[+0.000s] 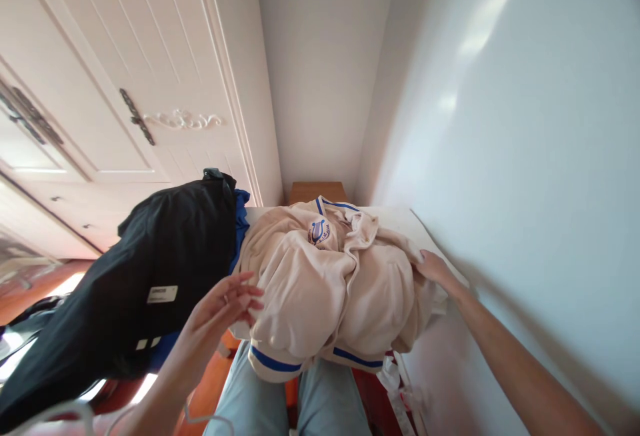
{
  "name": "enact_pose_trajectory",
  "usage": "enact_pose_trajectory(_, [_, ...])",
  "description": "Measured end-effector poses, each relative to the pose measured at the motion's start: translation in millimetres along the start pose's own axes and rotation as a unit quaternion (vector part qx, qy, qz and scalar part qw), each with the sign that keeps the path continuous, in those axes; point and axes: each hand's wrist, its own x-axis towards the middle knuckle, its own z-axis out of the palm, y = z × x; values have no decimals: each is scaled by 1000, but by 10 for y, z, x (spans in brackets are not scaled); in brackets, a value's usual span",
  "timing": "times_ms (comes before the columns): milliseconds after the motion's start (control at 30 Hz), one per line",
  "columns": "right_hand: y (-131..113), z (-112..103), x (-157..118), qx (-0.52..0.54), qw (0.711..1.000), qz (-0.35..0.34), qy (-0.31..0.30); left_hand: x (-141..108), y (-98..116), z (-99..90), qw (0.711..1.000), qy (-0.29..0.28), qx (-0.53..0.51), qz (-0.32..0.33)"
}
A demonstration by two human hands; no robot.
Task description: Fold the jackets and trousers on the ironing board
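A beige jacket (320,283) with blue-striped trim and a round emblem is spread, wrinkled, over a white surface (400,217), its hem hanging past the front edge. Near its left side, my left hand (230,303) is raised with the fingers apart and nothing held. At the jacket's right edge, my right hand (433,267) has its fingers closed on the beige fabric. The fingertips are partly hidden in the folds there.
Black clothing (170,249) with a white label lies at the left, over blue fabric (241,223). A white cabinet (165,69) stands behind it. A pale wall (525,156) runs along the right. A brown wooden piece (317,191) is at the back.
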Motion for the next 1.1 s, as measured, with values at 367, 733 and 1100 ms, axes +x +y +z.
enact_pose_trajectory(367, [-594, -1440, 514, -34, 981, -103, 162, 1503, -394, 246, 835, 114, 535, 50])
enact_pose_trajectory(733, [-1038, -1535, 1131, -147, 982, -52, 105, 2090, -522, 391, 831, -54, 551, -47])
enact_pose_trajectory(1100, [-697, 591, 427, -20, 966, -250, -54, 1912, 1054, -50, 832, 3, 523, 186])
